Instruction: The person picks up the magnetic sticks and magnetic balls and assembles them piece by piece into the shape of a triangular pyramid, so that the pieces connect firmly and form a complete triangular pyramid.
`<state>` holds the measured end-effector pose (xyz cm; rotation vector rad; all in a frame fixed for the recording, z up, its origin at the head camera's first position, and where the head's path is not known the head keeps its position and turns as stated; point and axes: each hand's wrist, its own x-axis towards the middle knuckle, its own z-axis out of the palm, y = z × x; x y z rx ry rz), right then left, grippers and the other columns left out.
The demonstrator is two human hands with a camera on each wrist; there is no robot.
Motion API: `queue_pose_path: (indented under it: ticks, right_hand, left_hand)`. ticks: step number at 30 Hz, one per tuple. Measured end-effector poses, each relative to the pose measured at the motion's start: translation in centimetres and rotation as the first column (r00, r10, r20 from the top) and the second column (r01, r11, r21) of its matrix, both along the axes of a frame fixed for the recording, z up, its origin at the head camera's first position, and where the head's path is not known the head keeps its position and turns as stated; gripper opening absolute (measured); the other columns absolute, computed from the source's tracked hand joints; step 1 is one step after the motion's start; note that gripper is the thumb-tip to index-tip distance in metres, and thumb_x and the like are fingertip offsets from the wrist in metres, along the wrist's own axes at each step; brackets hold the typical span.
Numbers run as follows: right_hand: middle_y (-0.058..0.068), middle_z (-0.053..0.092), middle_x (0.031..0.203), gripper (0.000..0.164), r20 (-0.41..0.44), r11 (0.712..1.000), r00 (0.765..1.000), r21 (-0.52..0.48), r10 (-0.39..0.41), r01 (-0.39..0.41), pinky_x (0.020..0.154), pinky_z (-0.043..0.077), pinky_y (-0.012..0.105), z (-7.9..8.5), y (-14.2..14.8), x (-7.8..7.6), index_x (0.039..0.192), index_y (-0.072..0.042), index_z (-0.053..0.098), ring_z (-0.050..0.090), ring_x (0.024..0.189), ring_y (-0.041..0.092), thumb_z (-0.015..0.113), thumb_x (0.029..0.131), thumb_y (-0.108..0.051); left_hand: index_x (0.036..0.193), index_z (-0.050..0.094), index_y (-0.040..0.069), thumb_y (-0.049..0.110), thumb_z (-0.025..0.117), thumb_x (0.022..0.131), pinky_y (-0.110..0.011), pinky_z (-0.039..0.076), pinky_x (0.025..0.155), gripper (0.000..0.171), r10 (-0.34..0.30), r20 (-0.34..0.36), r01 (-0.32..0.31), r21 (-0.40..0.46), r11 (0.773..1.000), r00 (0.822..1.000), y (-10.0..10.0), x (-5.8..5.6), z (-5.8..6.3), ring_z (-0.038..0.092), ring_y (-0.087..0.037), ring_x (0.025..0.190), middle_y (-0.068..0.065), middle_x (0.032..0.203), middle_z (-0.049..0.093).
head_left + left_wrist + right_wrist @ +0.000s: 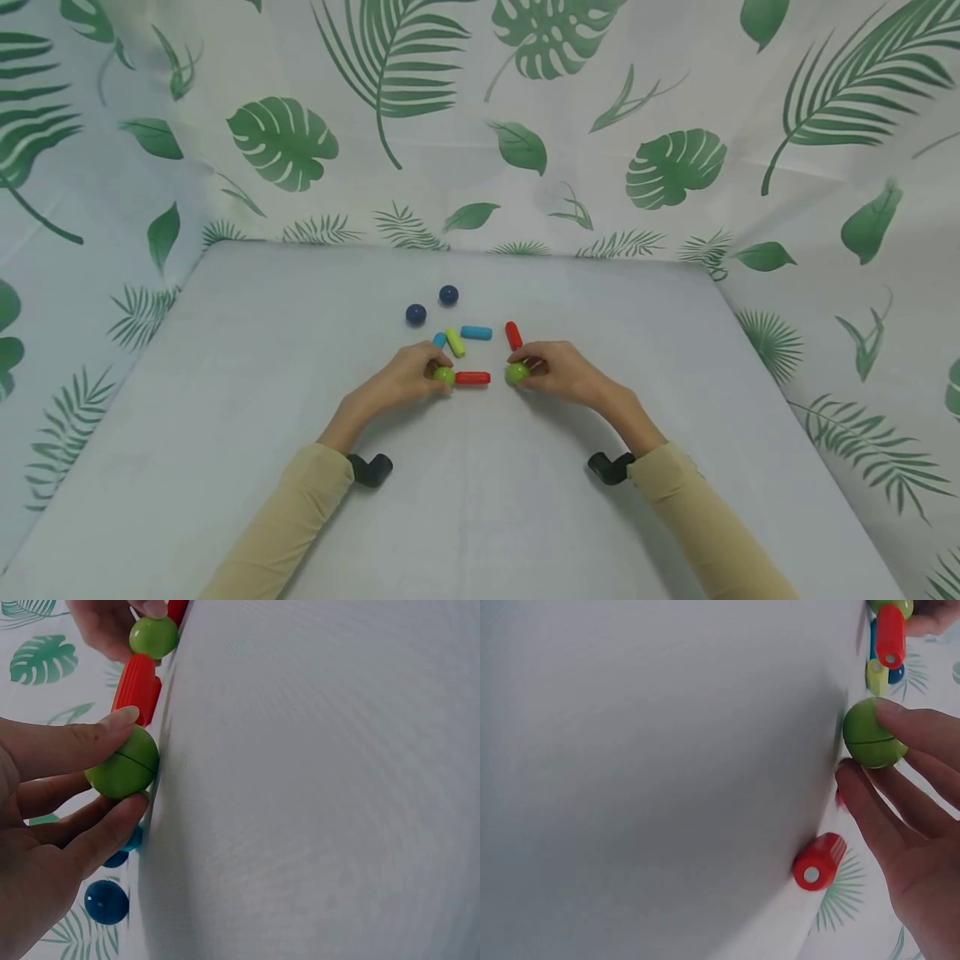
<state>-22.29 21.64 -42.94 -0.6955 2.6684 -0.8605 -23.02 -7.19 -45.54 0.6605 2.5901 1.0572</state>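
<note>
My left hand (pixel 411 372) pinches a green ball (pixel 124 765) between thumb and fingers, low over the white table. One end of a red rod (pixel 472 377) meets that ball and points toward the right hand. Across a small gap, my right hand (pixel 561 369) pinches a second green ball (pixel 874 733), which has a seam around it. Just beyond the right fingers lies another red rod (pixel 513 335); a red rod in the right wrist view (pixel 820 861) shows a pale round spot on its end.
Beyond the hands lie a blue rod (pixel 476 332), a yellow-green rod (pixel 455 342) and another blue rod (pixel 438 339), partly hidden by the left hand. Farther back sit two dark blue balls (pixel 416 314). Leaf-patterned cloth (pixel 465 183) rises behind the white table (pixel 480 517).
</note>
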Motion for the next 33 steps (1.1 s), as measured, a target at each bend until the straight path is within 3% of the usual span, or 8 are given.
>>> queue_pose_path:
  ticks: [10, 19, 27, 33]
  right_hand:
    - [0.009, 0.072, 0.120, 0.035, 0.074, 0.996, 0.996, -0.082, 0.052, -0.046, 0.098, 0.058, 0.041, -0.8, -1.6, -0.2, 0.126, -0.004, 0.070, 0.068, 0.112, 0.026, 0.076, 0.091, -0.006]
    - [0.007, 0.072, 0.119, 0.034, 0.102, 0.995, 0.995, -0.104, 0.022, -0.011, 0.099, 0.057, 0.040, -1.1, -1.9, 0.2, 0.123, -0.006, 0.071, 0.068, 0.112, 0.025, 0.077, 0.090, -0.006]
    - [0.006, 0.074, 0.115, 0.032, 0.075, 0.988, 0.994, -0.138, 0.084, -0.073, 0.097, 0.058, 0.038, -1.1, -1.8, 1.2, 0.120, -0.006, 0.073, 0.069, 0.108, 0.022, 0.079, 0.089, -0.006]
    - [0.004, 0.074, 0.117, 0.034, 0.111, 0.984, 0.986, -0.145, 0.123, -0.106, 0.097, 0.058, 0.035, -1.4, -2.5, 1.9, 0.122, -0.009, 0.072, 0.069, 0.109, 0.020, 0.080, 0.090, -0.013]
  left_hand:
    - [0.120, 0.070, 0.000, 0.012, 0.084, 0.085, -0.031, 0.052, 0.084, 0.040, -0.002, -0.014, 0.002, -0.008, 1.000, 1.000, -0.3, 0.0, 0.0, 0.058, -0.018, 0.092, -0.008, 0.107, 0.068]
    - [0.120, 0.072, 0.000, 0.013, 0.084, 0.085, -0.031, 0.052, 0.084, 0.039, 0.010, -0.013, -0.010, -0.011, 1.000, 1.000, -0.2, -0.1, 0.4, 0.058, -0.018, 0.092, -0.008, 0.105, 0.068]
    - [0.117, 0.074, 0.002, 0.015, 0.085, 0.083, -0.031, 0.054, 0.084, 0.037, 0.018, -0.026, -0.018, 0.006, 1.000, 0.999, -0.2, -0.3, 0.2, 0.062, -0.017, 0.092, -0.007, 0.104, 0.071]
    - [0.116, 0.076, 0.002, 0.017, 0.085, 0.084, -0.034, 0.055, 0.086, 0.036, 0.049, -0.046, -0.049, 0.005, 0.999, 0.998, -0.3, -0.3, -0.1, 0.064, -0.018, 0.094, -0.007, 0.103, 0.071]
